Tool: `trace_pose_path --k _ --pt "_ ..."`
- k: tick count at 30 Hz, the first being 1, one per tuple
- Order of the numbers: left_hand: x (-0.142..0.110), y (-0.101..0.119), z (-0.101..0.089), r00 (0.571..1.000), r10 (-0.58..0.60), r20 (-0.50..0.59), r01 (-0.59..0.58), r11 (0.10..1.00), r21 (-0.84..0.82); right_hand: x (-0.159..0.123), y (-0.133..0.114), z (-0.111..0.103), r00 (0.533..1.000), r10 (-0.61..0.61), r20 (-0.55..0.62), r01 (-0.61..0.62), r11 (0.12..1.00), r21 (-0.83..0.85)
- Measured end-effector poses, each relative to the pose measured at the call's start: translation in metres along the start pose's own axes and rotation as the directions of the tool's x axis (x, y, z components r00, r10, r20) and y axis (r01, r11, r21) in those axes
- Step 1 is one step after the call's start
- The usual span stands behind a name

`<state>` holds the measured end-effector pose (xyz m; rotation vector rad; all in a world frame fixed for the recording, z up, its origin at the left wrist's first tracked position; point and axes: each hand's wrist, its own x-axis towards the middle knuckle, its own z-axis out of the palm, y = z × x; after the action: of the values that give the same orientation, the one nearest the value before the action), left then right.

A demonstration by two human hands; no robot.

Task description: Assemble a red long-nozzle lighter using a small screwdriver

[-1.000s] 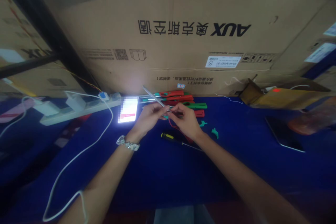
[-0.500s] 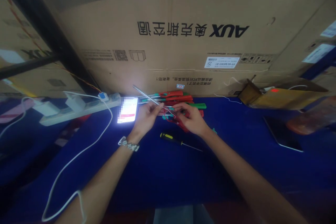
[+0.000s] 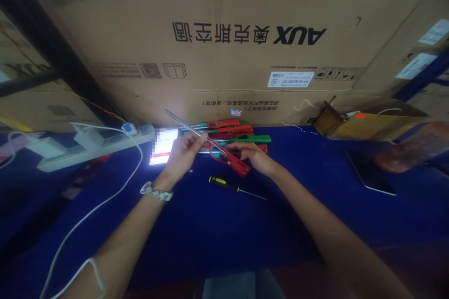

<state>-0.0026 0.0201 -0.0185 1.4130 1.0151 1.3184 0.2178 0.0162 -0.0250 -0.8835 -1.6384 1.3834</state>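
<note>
Silver metal tube (image 3: 185,123), the thing in hand, slants over the blue table (image 3: 210,233), its far end raised toward the cardboard (image 3: 140,98). The left hand (image 3: 182,152) is closed on it, thumb and fingers pinching it partway along, probably to steady it while leaving its lower end within reach of the other hand. That lower end meets a red handle (image 3: 238,164), which angles down toward the person; whether the two are joined is too small to tell. The right hand (image 3: 257,158) has its fingers curled beside this meeting point, perhaps for fine work, but I cannot tell whether they grip anything, as the fingertips are partly hidden.

Behind the hands, a green lighter (image 3: 257,138) and red lighters (image 3: 226,123) lie roughly side by side, likely grouped for easy picking; overlap and the hands hide parts of them, so their number is unclear. Nearer the person rests a screwdriver (image 3: 220,182), within easy reach. Beside the left hand, a lit phone (image 3: 164,147) has its screen partly blurred out. At the right, a reddish object (image 3: 396,159) is too smeared to name.
</note>
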Motion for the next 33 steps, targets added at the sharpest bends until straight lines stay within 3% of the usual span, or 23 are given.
trace_pose_path --k 4,14,17,21,25,33 --pt "-0.001 0.004 0.001 1.000 -0.010 0.014 0.010 1.000 0.006 -0.001 -0.005 0.002 0.996 0.022 0.085 -0.032 0.993 0.117" --pt "-0.002 0.003 0.005 1.000 -0.010 0.020 0.010 1.000 0.012 0.000 -0.004 0.005 0.979 0.082 0.184 -0.116 0.976 0.184" --pt "-0.002 0.001 0.005 1.000 -0.019 0.010 0.019 1.000 0.006 0.002 0.002 0.003 0.986 0.088 0.142 -0.112 0.979 0.170" --pt "0.001 -0.008 0.002 1.000 0.002 -0.011 -0.002 0.999 0.052 0.003 0.008 0.001 0.995 0.058 -0.082 -0.054 0.997 0.050" --pt "0.003 -0.015 -0.002 0.998 0.028 -0.054 -0.021 0.992 0.128 0.000 0.007 0.004 0.952 -0.157 -0.263 0.115 0.979 -0.170" --pt "0.002 -0.008 0.000 0.977 0.014 -0.214 0.009 0.994 0.106 -0.013 0.003 0.026 0.875 -0.381 -0.299 0.165 0.815 -0.556"
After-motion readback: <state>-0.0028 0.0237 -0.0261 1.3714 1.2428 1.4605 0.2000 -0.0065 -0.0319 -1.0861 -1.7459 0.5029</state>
